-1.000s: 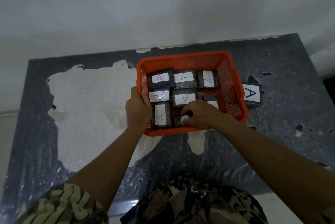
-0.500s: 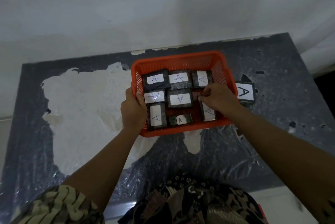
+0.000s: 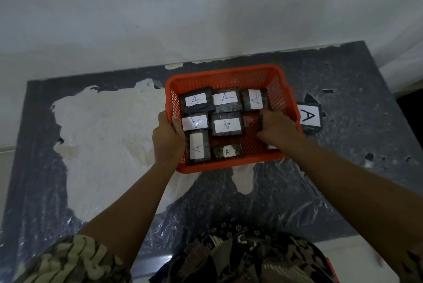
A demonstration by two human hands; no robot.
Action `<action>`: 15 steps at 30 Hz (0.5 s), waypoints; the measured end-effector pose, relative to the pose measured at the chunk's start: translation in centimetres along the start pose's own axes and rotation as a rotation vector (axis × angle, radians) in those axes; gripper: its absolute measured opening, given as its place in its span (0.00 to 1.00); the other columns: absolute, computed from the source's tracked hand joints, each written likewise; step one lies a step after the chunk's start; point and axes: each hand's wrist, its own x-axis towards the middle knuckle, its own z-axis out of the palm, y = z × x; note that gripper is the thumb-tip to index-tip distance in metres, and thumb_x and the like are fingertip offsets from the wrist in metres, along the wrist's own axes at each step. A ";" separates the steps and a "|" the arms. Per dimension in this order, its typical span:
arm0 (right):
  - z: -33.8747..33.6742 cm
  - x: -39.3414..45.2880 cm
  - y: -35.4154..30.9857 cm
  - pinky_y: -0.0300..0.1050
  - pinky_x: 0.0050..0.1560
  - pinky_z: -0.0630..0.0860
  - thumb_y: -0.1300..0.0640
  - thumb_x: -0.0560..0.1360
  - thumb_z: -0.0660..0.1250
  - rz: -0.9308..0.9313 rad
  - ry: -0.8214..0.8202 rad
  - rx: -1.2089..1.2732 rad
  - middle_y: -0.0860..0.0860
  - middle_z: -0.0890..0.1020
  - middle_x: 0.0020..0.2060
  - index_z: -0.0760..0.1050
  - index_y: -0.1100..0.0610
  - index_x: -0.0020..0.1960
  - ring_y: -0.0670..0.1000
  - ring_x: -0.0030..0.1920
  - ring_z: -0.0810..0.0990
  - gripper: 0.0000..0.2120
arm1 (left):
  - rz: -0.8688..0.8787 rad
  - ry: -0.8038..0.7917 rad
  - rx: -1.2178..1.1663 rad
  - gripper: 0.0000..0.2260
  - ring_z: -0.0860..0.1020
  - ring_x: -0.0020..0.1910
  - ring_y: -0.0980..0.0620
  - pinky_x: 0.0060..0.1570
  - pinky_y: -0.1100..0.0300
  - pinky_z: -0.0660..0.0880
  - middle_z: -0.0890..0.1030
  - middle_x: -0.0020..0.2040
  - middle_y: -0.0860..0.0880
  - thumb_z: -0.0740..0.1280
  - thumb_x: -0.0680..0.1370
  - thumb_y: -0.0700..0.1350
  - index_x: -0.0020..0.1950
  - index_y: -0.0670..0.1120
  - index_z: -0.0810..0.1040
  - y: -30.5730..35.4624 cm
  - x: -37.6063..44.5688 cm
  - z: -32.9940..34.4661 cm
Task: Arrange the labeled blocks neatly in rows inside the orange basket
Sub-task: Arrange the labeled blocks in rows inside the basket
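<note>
The orange basket (image 3: 225, 74) sits at the middle of the table. Several dark blocks with white "A" labels lie inside it: three in the far row (image 3: 225, 99), two in the middle row (image 3: 227, 124), an upright one (image 3: 197, 148) and a small one (image 3: 227, 151) at the front. My left hand (image 3: 168, 138) grips the basket's left rim. My right hand (image 3: 278, 128) is inside the basket at the right, fingers closed on a dark block that it mostly hides. A white corner of that block shows under my wrist.
One more block with a large "A" label (image 3: 309, 116) lies on the table just outside the basket's right wall. The table (image 3: 343, 168) is dark with a big white patch (image 3: 109, 127) at the left. A white wall rises behind it.
My right hand went from the small front block to the block at the basket's right side and has drawn it slightly back. My left hand stays on the rim.
</note>
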 end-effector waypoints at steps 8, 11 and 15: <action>0.7 -0.4 -1.3 0.59 0.58 0.74 0.57 0.71 0.69 -0.046 0.180 -0.213 0.61 0.72 0.63 0.72 0.59 0.65 0.63 0.61 0.73 0.22 | 0.010 -0.003 -0.013 0.16 0.73 0.40 0.58 0.36 0.73 0.63 0.79 0.52 0.46 0.53 0.82 0.53 0.62 0.44 0.69 0.1 0.0 0.0; 0.5 -0.4 -2.7 0.53 0.55 0.76 0.53 0.73 0.68 -0.213 0.187 -0.090 0.55 0.77 0.57 0.76 0.55 0.59 0.57 0.58 0.77 0.16 | 0.006 -0.003 -0.013 0.16 0.73 0.40 0.58 0.36 0.73 0.63 0.79 0.52 0.47 0.53 0.82 0.53 0.62 0.44 0.68 0.1 0.0 0.0; 1.7 -0.2 -4.2 0.48 0.51 0.74 0.46 0.75 0.68 -0.183 0.107 0.023 0.51 0.79 0.56 0.78 0.51 0.58 0.54 0.56 0.79 0.15 | 0.016 0.003 -0.008 0.15 0.71 0.38 0.61 0.35 0.74 0.61 0.79 0.51 0.47 0.53 0.82 0.52 0.61 0.43 0.69 0.1 0.0 -0.1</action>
